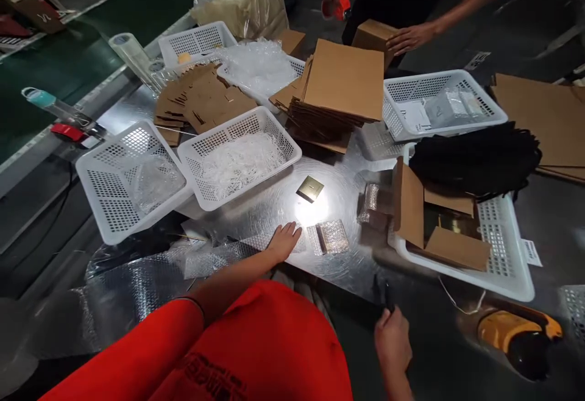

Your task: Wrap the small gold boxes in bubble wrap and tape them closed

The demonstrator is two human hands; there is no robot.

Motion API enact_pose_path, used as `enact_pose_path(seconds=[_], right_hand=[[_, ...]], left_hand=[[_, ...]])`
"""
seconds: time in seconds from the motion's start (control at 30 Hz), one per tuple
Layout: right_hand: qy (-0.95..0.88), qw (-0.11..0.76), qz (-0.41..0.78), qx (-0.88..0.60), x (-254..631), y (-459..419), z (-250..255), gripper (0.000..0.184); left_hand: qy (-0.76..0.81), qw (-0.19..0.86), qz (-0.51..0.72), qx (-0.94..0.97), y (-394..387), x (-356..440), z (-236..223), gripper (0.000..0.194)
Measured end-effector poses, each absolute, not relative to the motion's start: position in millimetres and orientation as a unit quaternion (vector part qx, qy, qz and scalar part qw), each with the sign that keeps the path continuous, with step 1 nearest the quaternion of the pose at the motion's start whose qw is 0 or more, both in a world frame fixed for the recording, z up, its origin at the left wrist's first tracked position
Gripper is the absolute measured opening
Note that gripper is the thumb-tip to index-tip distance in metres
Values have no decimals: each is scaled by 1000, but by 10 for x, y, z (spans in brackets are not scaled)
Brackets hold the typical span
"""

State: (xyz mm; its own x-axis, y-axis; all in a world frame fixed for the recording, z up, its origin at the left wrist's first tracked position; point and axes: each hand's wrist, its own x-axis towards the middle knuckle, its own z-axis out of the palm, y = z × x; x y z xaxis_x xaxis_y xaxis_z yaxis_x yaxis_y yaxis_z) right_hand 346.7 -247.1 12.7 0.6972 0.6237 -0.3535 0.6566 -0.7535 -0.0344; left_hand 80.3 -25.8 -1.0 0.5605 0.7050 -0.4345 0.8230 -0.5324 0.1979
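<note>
My left hand (pixel 283 240) lies flat on the metal table (pixel 274 206), fingers stretched out, beside a small item wrapped in bubble wrap (pixel 329 237). Under the hand's near side lies a sheet of bubble wrap (pixel 214 259). A small brass-coloured square plate (pixel 310 189) lies on the table a little beyond. My right hand (pixel 392 339) is low at the table's near edge, fingers curled round a thin dark thing (pixel 387 296) that I cannot make out.
White perforated baskets hold shredded white filler (pixel 240 163), clear bags (pixel 150 181), and a cardboard box with black material (pixel 475 157). Stacked flat cardboard (pixel 342 81) sits mid-table. Another person across the table holds a red tape dispenser (pixel 338 8) and a small box (pixel 372 34). A yellow tool (pixel 516 331) lies at the right.
</note>
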Motion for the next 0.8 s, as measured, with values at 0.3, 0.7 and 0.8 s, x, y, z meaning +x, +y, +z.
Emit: enact_pose_path(seconds=[0.3, 0.7, 0.8], right_hand=[[485, -139, -51, 862, 3113, -1353, -37, 51], [584, -54, -165, 793, 2947, -725, -97, 42], [572, -47, -154, 805, 3024, -798, -48, 43]], left_hand=[[518, 182, -165, 819, 409, 683, 297, 34], [550, 201, -94, 805, 368, 1002, 345, 55], [534, 255, -108, 799, -221, 1307, 206, 37]])
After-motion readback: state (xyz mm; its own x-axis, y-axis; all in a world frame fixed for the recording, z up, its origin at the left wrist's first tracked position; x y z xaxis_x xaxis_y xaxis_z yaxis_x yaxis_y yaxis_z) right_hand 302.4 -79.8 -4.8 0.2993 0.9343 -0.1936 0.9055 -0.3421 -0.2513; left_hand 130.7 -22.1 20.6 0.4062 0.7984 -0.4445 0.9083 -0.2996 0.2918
